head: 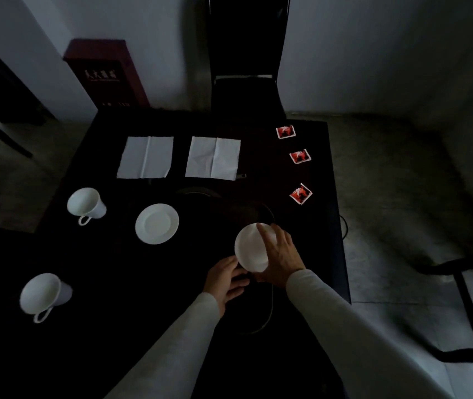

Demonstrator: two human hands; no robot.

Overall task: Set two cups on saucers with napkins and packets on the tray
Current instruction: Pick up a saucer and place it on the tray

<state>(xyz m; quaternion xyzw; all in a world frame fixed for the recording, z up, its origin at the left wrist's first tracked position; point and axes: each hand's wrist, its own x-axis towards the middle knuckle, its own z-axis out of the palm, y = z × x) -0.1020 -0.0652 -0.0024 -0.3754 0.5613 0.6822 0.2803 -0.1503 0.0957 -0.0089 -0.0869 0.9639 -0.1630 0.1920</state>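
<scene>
My right hand (pixel 283 253) grips a white saucer (pixel 251 249), tilted on edge above the dark tray (pixel 270 315). My left hand (pixel 226 279) touches the saucer's lower edge, fingers curled beneath it. A second white saucer (pixel 157 223) lies flat on the dark table to the left. Two white cups rest on their sides: one (pixel 87 204) at mid left, the other (pixel 43 295) nearer at the left. Two white napkins (pixel 146 156) (pixel 213 158) lie flat at the far side. Three red packets (pixel 285 131) (pixel 300 156) (pixel 300 193) lie in a row at the right.
A dark chair (pixel 245 90) stands behind the table. A red box (pixel 105 73) leans on the wall at the back left. Another chair frame (pixel 465 298) stands on the floor to the right. The table's right edge (pixel 342 240) runs close to the packets.
</scene>
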